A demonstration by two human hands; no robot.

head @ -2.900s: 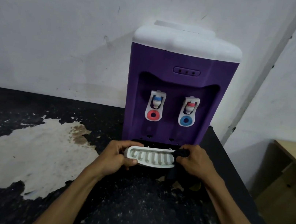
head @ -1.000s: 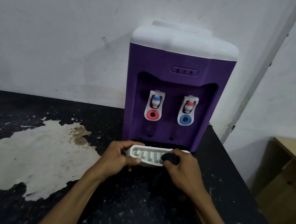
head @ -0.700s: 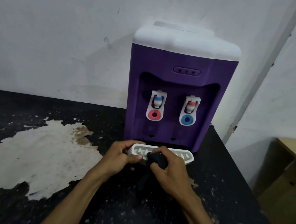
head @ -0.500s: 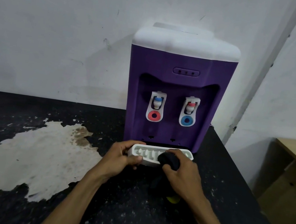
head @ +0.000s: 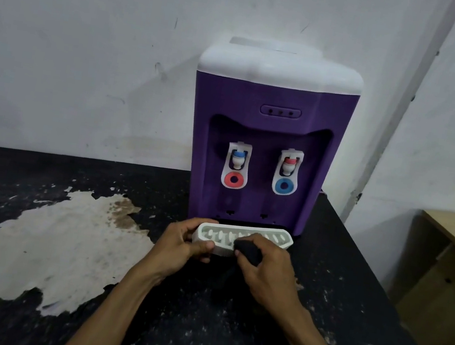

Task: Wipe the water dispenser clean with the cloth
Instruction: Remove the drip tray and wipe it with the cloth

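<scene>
Both busy: left grip (head: 180, 243) clasps the likely light, rigid drip tray (head: 280, 237) at its left end; right grip (head: 268, 267) bunches the soft cloth (head: 248, 251).

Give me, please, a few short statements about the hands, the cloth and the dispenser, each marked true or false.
1. The left hand grips the left end of the white drip tray. True.
2. The right hand presses the cloth onto the tray. True.
3. The cloth is white. False: it is dark, nearly black.
4. The water dispenser has a green body. False: its body is purple, with a white top.
</scene>
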